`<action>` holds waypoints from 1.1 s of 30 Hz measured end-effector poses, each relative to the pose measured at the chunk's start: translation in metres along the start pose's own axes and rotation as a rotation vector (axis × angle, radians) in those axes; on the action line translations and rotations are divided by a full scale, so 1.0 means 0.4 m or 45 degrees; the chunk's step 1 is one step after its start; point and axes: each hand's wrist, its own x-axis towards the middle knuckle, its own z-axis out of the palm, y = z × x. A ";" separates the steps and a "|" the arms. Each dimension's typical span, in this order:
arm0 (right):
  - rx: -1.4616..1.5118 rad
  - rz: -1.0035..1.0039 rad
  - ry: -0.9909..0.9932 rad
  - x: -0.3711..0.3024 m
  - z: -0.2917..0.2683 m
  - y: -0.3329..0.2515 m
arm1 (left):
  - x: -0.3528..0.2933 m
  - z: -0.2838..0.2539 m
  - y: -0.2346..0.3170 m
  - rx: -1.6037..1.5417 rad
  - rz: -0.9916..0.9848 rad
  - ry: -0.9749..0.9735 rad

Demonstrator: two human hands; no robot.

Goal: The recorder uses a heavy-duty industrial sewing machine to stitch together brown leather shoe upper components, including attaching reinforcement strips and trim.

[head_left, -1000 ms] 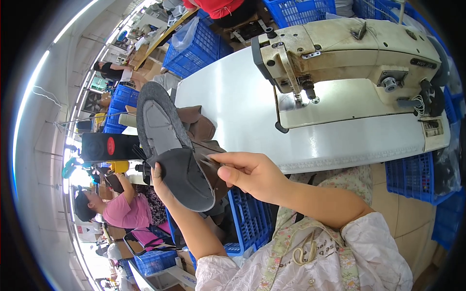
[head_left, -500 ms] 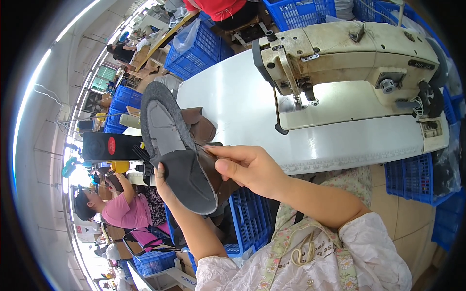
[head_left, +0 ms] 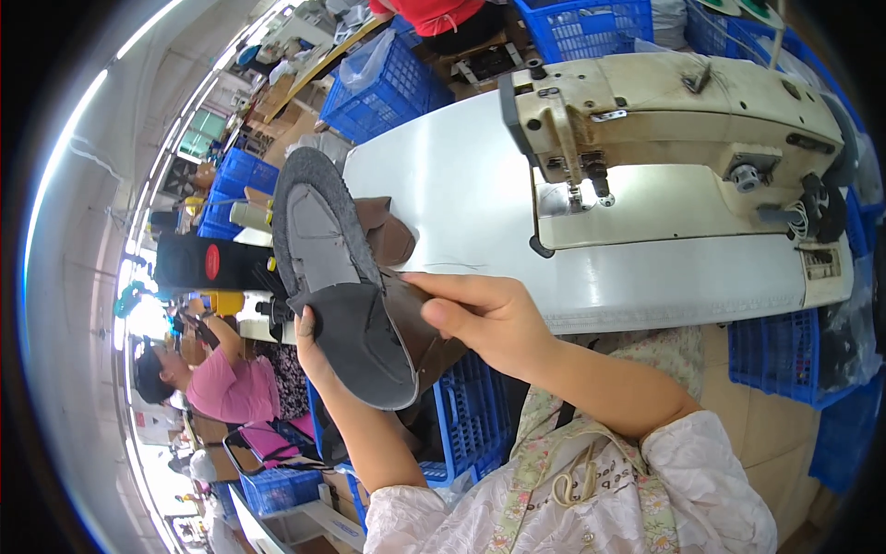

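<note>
A shoe upper (head_left: pixel 365 337) with a grey felt lining and a dark toe part is held up left of the middle, its brown outer side turned to the right. My left hand (head_left: pixel 309 342) grips it from below and behind; the thumb shows at the left edge, the other fingers are hidden. At the upper's right edge, my right hand (head_left: pixel 480 319) is closed, index finger and thumb near the brown side. Whatever those fingers pinch is too small to make out. Thin dark threads (head_left: pixel 452 265) show on the white table just above the right hand.
A cream sewing machine (head_left: pixel 674 138) stands on the white table (head_left: pixel 434 175) to the right. Blue crates (head_left: pixel 475 415) sit below the table and behind it (head_left: pixel 378 92). A co-worker in a pink shirt (head_left: pixel 231 388) is at the left, another in red (head_left: pixel 438 14) at the back.
My right hand has shifted slightly right along the upper's edge. The upper stays in my left hand, nearly unmoved. The view has turned a little, and loose threads now show on the table.
</note>
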 end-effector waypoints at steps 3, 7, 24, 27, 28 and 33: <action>-0.028 0.045 -0.037 -0.040 -0.034 0.010 | -0.025 -0.076 0.078 0.131 0.139 0.275; 0.052 0.141 -0.114 -0.109 -0.091 0.045 | -0.144 -0.350 0.353 0.371 0.426 0.459; -0.161 0.586 0.083 -0.132 -0.190 0.101 | 0.035 -0.443 -0.242 2.640 -0.401 0.117; -0.169 0.616 0.094 -0.124 -0.181 0.095 | 0.201 -0.235 -0.193 2.591 0.840 -0.180; -0.179 0.582 0.111 -0.125 -0.168 0.094 | 0.256 -0.167 -0.195 2.671 1.048 -0.311; -0.258 0.510 0.069 -0.193 -0.240 0.067 | 0.463 -0.144 -0.228 2.620 1.389 -0.617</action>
